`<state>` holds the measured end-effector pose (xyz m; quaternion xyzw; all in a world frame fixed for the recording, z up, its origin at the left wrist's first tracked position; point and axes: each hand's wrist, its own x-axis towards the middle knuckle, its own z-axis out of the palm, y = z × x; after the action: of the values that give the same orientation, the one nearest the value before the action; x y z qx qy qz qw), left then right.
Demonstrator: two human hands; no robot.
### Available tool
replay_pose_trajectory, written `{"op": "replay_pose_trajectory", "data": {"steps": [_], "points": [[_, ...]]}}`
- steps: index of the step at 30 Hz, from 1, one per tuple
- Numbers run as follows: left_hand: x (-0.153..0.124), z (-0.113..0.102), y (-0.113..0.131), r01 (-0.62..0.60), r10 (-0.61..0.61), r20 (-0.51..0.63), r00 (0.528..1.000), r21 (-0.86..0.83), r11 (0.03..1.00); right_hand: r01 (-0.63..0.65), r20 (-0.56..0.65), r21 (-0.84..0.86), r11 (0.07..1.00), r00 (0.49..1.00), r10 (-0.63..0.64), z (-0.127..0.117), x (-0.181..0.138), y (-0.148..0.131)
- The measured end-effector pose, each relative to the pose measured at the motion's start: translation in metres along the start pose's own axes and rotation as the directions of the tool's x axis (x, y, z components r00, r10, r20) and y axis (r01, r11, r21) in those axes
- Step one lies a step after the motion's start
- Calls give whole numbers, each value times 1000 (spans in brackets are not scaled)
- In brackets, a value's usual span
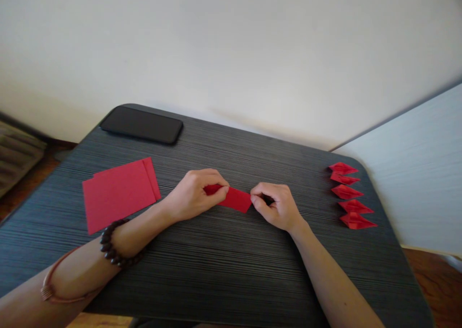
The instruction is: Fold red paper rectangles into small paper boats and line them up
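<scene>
A small folded piece of red paper (236,199) is held between my two hands, low over the middle of the dark table (224,275). My left hand (202,193) pinches its left end, and the fingers cover part of that end. At the right edge, the thumb and forefinger of my right hand (276,203) close on a corner. The paper looks like a narrow rectangle; its fold layers cannot be made out.
Left of my hands lies a stack of red paper sheets (121,190). A black phone (142,124) rests at the back left. Several folded red paper pieces with pointed ends (347,191) form a column on the right. A pale wall (231,53) rises behind the table.
</scene>
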<state>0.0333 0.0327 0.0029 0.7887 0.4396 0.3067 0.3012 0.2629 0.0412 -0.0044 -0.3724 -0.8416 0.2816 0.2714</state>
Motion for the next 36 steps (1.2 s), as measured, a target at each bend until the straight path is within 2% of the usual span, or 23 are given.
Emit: {"op": "replay_pose_trajectory", "data": {"steps": [3, 8, 10, 14, 20, 26, 29, 31, 33, 36], "points": [[2, -5, -2, 59, -60, -37, 998, -10, 998, -33, -40, -3, 999, 999, 33, -6, -2, 6], [3, -4, 0, 62, -62, 5, 998, -50, 997, -62, -106, 43, 997, 992, 67, 1, -1, 2], [2, -2, 1, 55, -54, 24, 998, -64, 996, -80, -86, 57, 995, 993, 85, 6, 1, -4], [0, 1, 2, 41, -39, 35, 999, -70, 997, -31, -23, -22, 999, 999, 30, 11, 5, -12], [1, -1, -4, -23, 21, 35, 999, 62, 998, 24, -8, 56, 998, 1000, -24, 2, 5, -2], [2, -9, -13, -50, 41, 48, 998, 203, 978, -23, 5, 63, 998, 1000, 22, -8, 1, 12], [1, -7, -13, -41, 44, -7, 999, 203, 978, -49, 27, 18, 999, 998, 49, -9, 2, 14], [0, -3, -11, -94, 97, -2, 995, 202, 975, -67, 34, -47, 997, 997, 69, -6, 3, 13], [-2, 2, -9, -206, 191, 88, 978, 224, 953, -98, 7, -123, 988, 995, 99, -1, 5, 11], [-3, 7, -9, -307, 261, 192, 946, 281, 909, -213, -116, -177, 961, 974, 195, 8, 7, 8]]}}
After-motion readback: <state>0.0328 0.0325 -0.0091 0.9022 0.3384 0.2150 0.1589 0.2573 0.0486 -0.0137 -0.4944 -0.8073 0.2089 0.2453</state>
